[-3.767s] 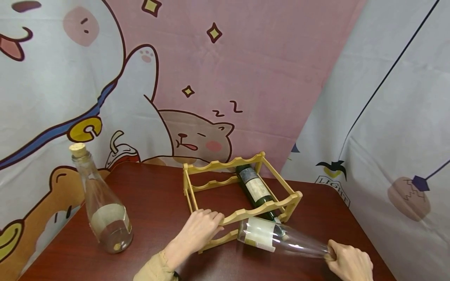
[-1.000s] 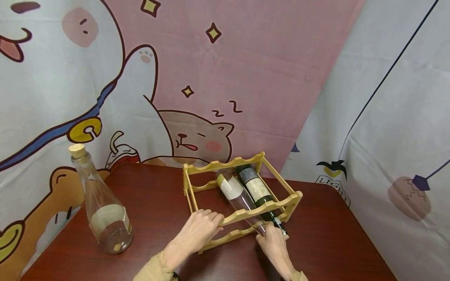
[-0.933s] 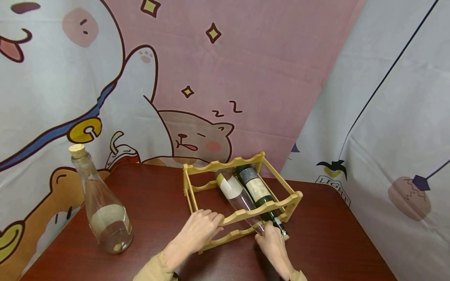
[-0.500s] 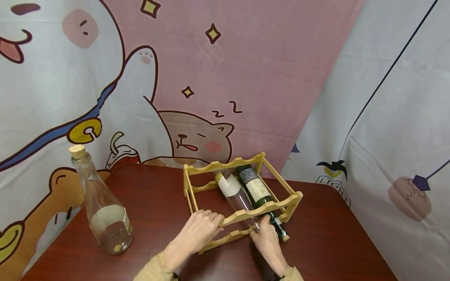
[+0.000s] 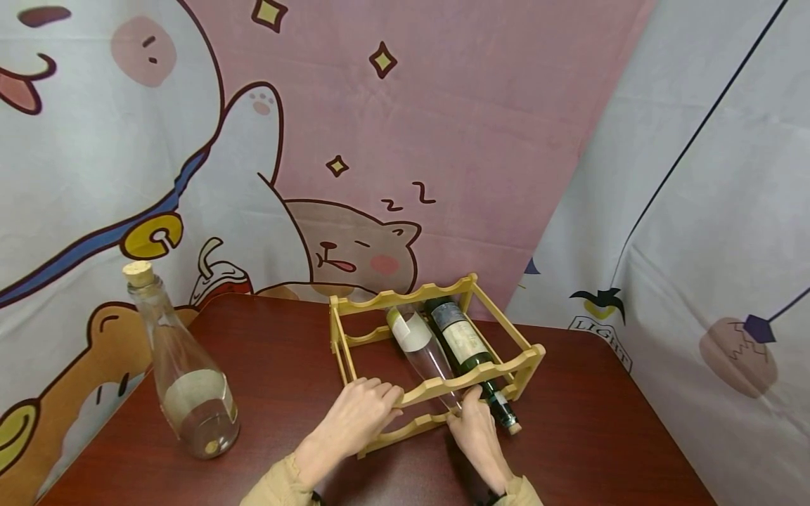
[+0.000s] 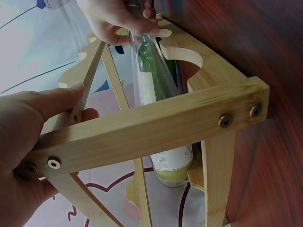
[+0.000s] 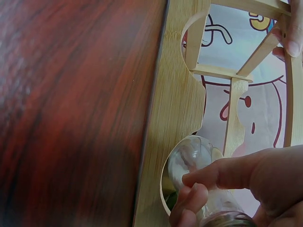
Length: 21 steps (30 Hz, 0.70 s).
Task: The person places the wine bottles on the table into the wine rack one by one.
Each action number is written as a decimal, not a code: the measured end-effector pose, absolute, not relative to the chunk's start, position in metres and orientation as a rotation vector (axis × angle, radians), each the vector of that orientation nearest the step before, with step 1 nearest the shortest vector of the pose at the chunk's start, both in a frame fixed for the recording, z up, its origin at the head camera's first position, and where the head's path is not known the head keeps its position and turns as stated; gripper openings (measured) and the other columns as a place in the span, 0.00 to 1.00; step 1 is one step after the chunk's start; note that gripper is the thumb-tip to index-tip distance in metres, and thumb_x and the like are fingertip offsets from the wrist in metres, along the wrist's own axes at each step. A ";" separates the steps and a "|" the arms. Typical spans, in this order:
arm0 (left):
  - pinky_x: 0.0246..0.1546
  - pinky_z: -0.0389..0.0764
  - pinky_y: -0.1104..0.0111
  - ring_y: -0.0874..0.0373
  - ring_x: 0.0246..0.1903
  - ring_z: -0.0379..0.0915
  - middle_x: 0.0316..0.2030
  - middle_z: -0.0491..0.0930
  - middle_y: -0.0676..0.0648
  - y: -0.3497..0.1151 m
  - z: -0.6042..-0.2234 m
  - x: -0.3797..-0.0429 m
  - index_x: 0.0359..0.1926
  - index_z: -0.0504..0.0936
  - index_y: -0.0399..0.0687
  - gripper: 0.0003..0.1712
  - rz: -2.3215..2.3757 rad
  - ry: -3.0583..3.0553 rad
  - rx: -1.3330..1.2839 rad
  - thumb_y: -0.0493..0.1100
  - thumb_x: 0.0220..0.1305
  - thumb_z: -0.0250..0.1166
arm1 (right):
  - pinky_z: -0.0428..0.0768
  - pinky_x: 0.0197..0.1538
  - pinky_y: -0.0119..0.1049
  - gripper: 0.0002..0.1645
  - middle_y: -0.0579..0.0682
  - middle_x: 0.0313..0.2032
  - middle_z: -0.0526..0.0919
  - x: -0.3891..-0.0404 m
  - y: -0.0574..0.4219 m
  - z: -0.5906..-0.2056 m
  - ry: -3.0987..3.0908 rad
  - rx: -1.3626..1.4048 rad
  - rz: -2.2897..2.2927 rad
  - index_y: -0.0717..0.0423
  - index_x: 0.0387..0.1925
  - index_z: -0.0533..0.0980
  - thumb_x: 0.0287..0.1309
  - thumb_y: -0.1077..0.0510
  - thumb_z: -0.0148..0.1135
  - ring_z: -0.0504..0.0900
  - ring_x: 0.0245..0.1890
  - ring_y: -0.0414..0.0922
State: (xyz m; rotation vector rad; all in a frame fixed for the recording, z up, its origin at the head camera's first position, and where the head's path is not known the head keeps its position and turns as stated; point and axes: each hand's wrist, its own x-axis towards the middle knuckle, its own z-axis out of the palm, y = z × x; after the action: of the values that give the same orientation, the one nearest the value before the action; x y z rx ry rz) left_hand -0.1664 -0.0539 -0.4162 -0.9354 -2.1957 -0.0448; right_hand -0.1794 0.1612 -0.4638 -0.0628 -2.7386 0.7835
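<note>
My left grip [image 5: 365,411] is bracing the pale, scalloped wooden rack [image 5: 436,386]; my right grip [image 5: 473,426] is holding the clear, white-labelled glass bottle [image 5: 414,333], lying inside, by its neck; gentle guiding is probably working best.

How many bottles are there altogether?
3. A clear corked bottle stands on the table at the left; a second clear bottle lies in the wooden rack, its neck in the right hand; a green wine bottle lies beside it. None seems hidden.
</note>
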 end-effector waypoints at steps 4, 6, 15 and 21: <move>0.17 0.65 0.74 0.64 0.16 0.69 0.15 0.76 0.59 -0.054 -0.416 -0.166 0.22 0.73 0.54 0.17 -0.049 -2.171 -0.932 0.55 0.41 0.72 | 0.71 0.19 0.41 0.24 0.54 0.16 0.76 -0.180 0.160 -0.462 -2.762 -0.064 0.799 0.71 0.37 0.63 0.37 0.67 0.64 0.75 0.17 0.46; 0.17 0.65 0.74 0.64 0.16 0.69 0.15 0.76 0.59 -0.054 -0.416 -0.166 0.22 0.73 0.54 0.17 -0.049 -2.166 -0.931 0.55 0.41 0.73 | 0.71 0.19 0.40 0.24 0.53 0.16 0.75 -0.181 0.159 -0.462 -2.769 -0.053 0.801 0.71 0.37 0.63 0.38 0.67 0.64 0.74 0.17 0.45; 0.17 0.64 0.74 0.64 0.17 0.70 0.16 0.76 0.59 -0.054 -0.416 -0.166 0.22 0.73 0.54 0.17 -0.043 -2.176 -0.930 0.55 0.41 0.72 | 0.73 0.20 0.42 0.30 0.51 0.17 0.76 -0.181 0.159 -0.461 -2.789 -0.025 0.791 0.75 0.42 0.63 0.43 0.63 0.69 0.76 0.19 0.45; 0.17 0.65 0.74 0.63 0.17 0.70 0.16 0.76 0.59 -0.054 -0.416 -0.166 0.22 0.73 0.54 0.17 -0.046 -2.184 -0.933 0.55 0.42 0.72 | 0.73 0.22 0.44 0.28 0.54 0.19 0.77 -0.182 0.159 -0.464 -2.783 0.007 0.785 0.71 0.38 0.63 0.44 0.61 0.71 0.77 0.20 0.48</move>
State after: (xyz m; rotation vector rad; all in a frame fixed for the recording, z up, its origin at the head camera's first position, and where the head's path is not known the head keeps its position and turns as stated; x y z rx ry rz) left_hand -0.1663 -0.0539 -0.4158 -0.9332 -2.1842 -0.0458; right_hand -0.1818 0.1593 -0.4639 0.0066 -2.7835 0.7852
